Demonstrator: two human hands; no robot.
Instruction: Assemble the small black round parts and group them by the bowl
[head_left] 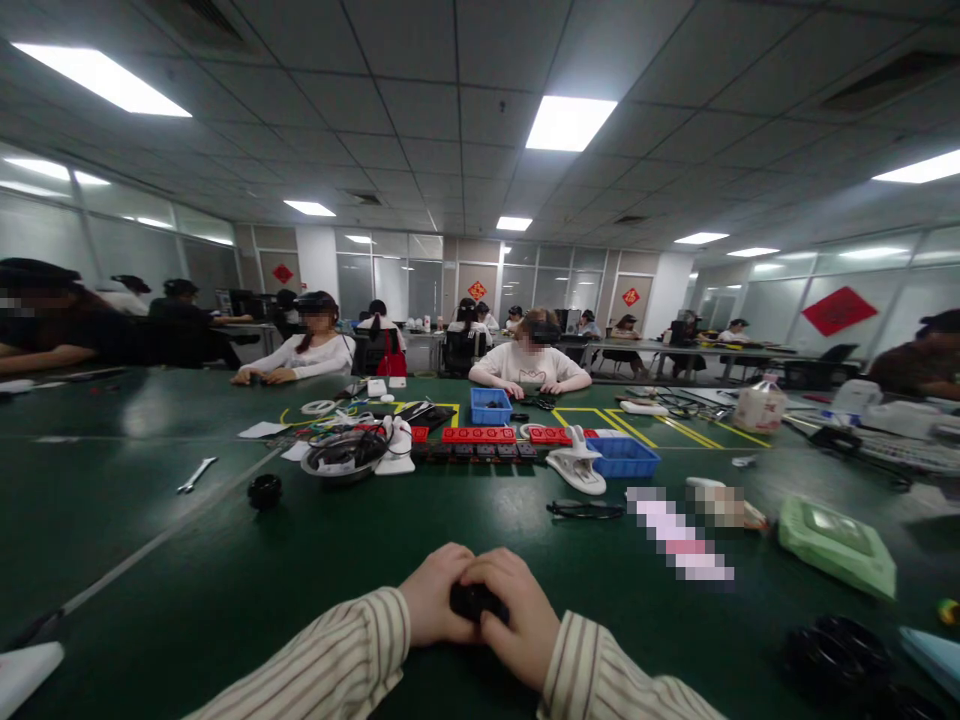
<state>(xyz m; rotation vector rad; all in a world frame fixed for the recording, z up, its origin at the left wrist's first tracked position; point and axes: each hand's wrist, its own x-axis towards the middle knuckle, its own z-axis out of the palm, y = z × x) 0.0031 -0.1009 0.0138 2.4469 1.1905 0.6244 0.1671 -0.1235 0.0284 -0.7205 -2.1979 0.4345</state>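
My left hand [436, 592] and my right hand [516, 615] meet at the near edge of the green table [225, 560], both in striped sleeves. Their fingers are curled together around a small black object [474, 601], which shows only between them. Most of that object is hidden by my fingers.
Ahead lie a metal bowl of cables [343, 455], red trays [480, 435], two blue bins [622, 457], a white clamp [577, 468], glasses [585, 510], a black knob [264, 491], a wrench [196, 474] and a green case [836, 545]. Several people sit across the table.
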